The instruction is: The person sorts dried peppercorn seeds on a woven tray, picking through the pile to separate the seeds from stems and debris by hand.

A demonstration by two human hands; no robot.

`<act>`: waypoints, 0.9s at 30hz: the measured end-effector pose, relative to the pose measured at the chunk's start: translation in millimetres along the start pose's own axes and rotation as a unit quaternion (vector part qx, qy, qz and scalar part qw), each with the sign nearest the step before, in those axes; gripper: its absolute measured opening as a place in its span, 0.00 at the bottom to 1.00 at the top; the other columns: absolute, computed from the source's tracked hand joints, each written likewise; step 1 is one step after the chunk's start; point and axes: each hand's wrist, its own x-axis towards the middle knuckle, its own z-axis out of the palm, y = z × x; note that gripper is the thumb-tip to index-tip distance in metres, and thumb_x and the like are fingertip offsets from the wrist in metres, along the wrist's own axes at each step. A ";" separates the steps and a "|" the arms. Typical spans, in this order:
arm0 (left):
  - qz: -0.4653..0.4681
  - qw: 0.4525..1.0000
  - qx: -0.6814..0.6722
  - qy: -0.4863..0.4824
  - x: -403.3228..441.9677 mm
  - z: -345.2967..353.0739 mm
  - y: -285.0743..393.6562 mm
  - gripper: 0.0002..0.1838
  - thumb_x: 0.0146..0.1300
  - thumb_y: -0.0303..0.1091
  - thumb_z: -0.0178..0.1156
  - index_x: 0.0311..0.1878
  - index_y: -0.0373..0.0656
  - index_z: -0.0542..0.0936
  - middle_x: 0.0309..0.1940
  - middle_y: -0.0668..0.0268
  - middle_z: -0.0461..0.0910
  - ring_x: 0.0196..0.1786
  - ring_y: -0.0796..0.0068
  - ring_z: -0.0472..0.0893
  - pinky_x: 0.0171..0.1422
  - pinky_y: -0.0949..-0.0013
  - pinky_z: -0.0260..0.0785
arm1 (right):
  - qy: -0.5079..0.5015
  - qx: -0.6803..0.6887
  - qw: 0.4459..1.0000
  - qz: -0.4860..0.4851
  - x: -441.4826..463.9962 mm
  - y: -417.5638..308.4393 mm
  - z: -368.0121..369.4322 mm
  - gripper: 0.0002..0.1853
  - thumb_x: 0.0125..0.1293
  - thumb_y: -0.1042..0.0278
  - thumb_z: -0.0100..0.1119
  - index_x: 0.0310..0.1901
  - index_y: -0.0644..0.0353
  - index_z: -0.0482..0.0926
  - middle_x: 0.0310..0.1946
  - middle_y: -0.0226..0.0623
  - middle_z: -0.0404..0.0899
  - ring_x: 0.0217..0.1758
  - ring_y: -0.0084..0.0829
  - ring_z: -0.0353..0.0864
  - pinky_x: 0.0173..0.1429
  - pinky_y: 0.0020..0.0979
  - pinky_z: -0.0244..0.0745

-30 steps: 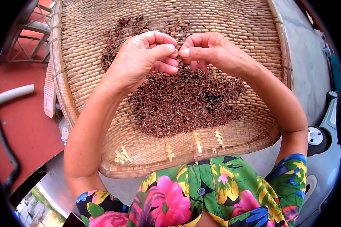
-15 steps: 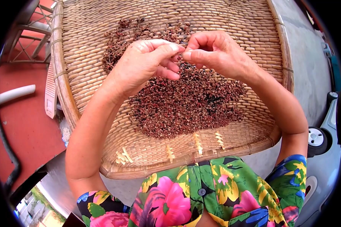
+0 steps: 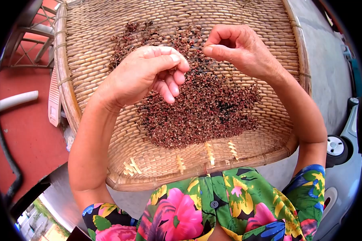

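A large woven tray (image 3: 269, 24) holds a heap of small dark red husks and black seeds (image 3: 201, 116). A looser, stemmy cluster (image 3: 126, 44) lies farther up the weave. Over the heap's left side, my left hand (image 3: 153, 72) has its fingers curled, thumb against the index finger; what lies between them is too small to name. My right hand (image 3: 239, 50) is to the right and higher, thumb and index fingertip pinched together. Anything in that pinch is too tiny to make out. The two hands are apart.
Pale zigzag strips (image 3: 210, 154) are fixed along the tray's near edge. Left are a bamboo chair (image 3: 36, 30), a pinkish plastic piece (image 3: 54, 100) and a light curved tube (image 3: 14, 102) over red floor. At right stands a grey wheeled object (image 3: 346, 160).
The hands, fingertips together before, have separated. My right hand has moved up and to the right, my left hand slightly left and down.
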 end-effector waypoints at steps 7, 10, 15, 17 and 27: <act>0.064 0.994 0.023 0.081 8.9 5.7 -6.6 0.11 0.61 0.34 0.55 0.39 0.35 0.74 0.28 0.66 0.75 0.26 0.81 0.76 0.30 0.79 0.74 | -0.007 -0.065 0.997 -0.028 -2.6 -1.7 11.4 0.08 0.55 0.67 0.58 0.27 0.64 0.76 0.16 0.30 0.73 0.22 0.18 0.70 0.26 0.24 0.66; 0.049 0.988 0.101 0.109 3.6 5.6 -0.3 0.08 0.61 0.32 0.55 0.36 0.36 0.74 0.26 0.67 0.75 0.24 0.82 0.76 0.28 0.81 0.73 | -0.020 -0.081 0.996 -0.023 -2.7 -1.1 10.1 0.08 0.55 0.67 0.58 0.26 0.63 0.76 0.16 0.30 0.73 0.22 0.17 0.70 0.26 0.23 0.66; -0.005 0.975 0.214 0.056 -2.0 -3.5 0.7 0.07 0.61 0.31 0.53 0.38 0.36 0.73 0.25 0.67 0.74 0.25 0.81 0.76 0.28 0.81 0.72 | -0.036 -0.058 0.998 -0.014 -2.8 -2.0 7.3 0.08 0.55 0.67 0.58 0.26 0.64 0.77 0.17 0.28 0.74 0.22 0.16 0.70 0.26 0.23 0.66; -0.008 0.978 0.203 0.057 0.6 -3.6 -1.6 0.08 0.62 0.31 0.52 0.39 0.35 0.72 0.26 0.67 0.74 0.26 0.80 0.76 0.29 0.80 0.73 | -0.015 -0.018 1.000 0.003 -0.7 -0.9 6.6 0.08 0.55 0.67 0.59 0.26 0.63 0.77 0.17 0.26 0.74 0.22 0.15 0.69 0.25 0.22 0.65; 0.015 0.999 0.000 0.047 8.9 11.5 -10.7 0.10 0.62 0.35 0.53 0.36 0.36 0.73 0.27 0.65 0.74 0.26 0.79 0.76 0.28 0.78 0.74 | -0.020 -0.023 0.999 -0.014 -3.4 -0.4 13.2 0.08 0.56 0.66 0.59 0.27 0.63 0.77 0.16 0.26 0.73 0.21 0.15 0.68 0.26 0.23 0.65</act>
